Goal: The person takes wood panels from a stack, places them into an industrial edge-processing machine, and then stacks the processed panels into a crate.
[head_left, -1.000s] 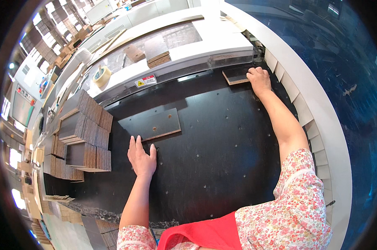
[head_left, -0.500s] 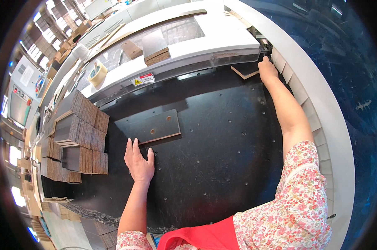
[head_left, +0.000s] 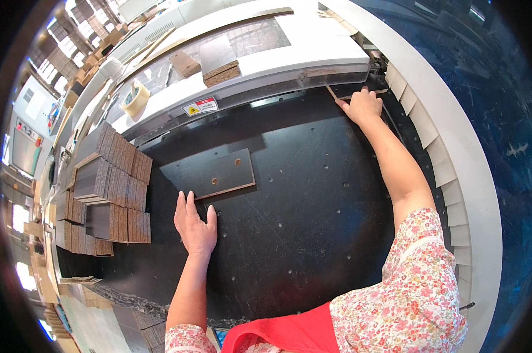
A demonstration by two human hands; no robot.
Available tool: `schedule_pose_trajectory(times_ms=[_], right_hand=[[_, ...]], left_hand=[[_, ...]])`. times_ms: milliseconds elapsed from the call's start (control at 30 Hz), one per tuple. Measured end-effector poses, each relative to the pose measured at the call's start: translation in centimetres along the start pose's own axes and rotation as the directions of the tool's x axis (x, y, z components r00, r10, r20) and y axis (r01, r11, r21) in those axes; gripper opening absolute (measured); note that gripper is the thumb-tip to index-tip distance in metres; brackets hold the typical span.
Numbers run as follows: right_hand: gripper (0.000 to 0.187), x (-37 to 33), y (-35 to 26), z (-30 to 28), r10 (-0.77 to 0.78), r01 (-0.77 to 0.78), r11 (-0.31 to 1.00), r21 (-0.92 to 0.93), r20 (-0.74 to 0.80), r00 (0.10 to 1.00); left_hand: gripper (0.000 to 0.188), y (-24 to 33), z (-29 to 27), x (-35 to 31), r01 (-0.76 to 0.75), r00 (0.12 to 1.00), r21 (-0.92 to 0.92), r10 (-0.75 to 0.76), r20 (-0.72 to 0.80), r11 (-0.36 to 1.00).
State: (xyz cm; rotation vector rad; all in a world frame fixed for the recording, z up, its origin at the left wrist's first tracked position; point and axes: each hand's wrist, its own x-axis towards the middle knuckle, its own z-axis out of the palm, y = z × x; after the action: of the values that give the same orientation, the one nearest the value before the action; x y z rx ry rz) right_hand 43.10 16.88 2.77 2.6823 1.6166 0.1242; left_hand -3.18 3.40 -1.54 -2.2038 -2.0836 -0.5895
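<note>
My left hand (head_left: 195,230) lies on the black work surface (head_left: 289,235) with its fingers spread. Its fingertips are at the near left corner of a dark rectangular board (head_left: 228,176) with two round holes. At the far right, my right hand (head_left: 365,107) has its fingers bent over another dark board (head_left: 346,92), thumb at the near side. That board sits beside the white machine beam (head_left: 278,76); my hand covers part of it, and its fingers are partly hidden.
Stacks of cut boards (head_left: 116,176) stand at the left. On the beam are a tape roll (head_left: 135,100), a small block stack (head_left: 220,72) and a warning label (head_left: 200,106). A pale pleated cover (head_left: 436,147) curves along the right side. A control panel (head_left: 28,141) stands at far left.
My right hand has shifted slightly left and nearer, turning over the far board, whose edges now lie at a different angle. My left hand and the holed board stay nearly in place.
</note>
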Motion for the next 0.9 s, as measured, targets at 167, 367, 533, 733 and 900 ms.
schedule_pose_trajectory(times_ms=[167,367,533,733,900], right_hand=[[0.074,1.2,-0.3,0.8,0.091,-0.091,0.996,0.006,-0.020,0.996],[0.083,2.2,0.5,1.8,0.079,-0.078,0.997,0.016,-0.076,0.994],[0.102,1.9,0.1,3.1,0.251,-0.235,0.963,0.131,-0.117,0.961],[0.102,1.5,-0.9,2.8,0.297,-0.297,0.927,0.231,0.036,0.954],[0.099,1.2,-1.0,3.4,0.270,-0.260,0.940,0.222,-0.017,0.963]], left_hand=[[0.064,0.2,0.1,0.0,-0.002,1.000,-0.004,0.002,0.002,1.000],[0.063,0.0,0.2,-0.2,-0.019,1.000,-0.020,0.019,-0.024,1.000],[0.063,0.2,0.3,0.1,-0.008,1.000,0.001,0.008,-0.022,1.000],[0.063,0.2,0.1,0.2,-0.002,1.000,-0.008,0.002,-0.017,1.000],[0.063,0.3,0.0,0.1,-0.004,1.000,-0.015,0.004,-0.015,1.000]])
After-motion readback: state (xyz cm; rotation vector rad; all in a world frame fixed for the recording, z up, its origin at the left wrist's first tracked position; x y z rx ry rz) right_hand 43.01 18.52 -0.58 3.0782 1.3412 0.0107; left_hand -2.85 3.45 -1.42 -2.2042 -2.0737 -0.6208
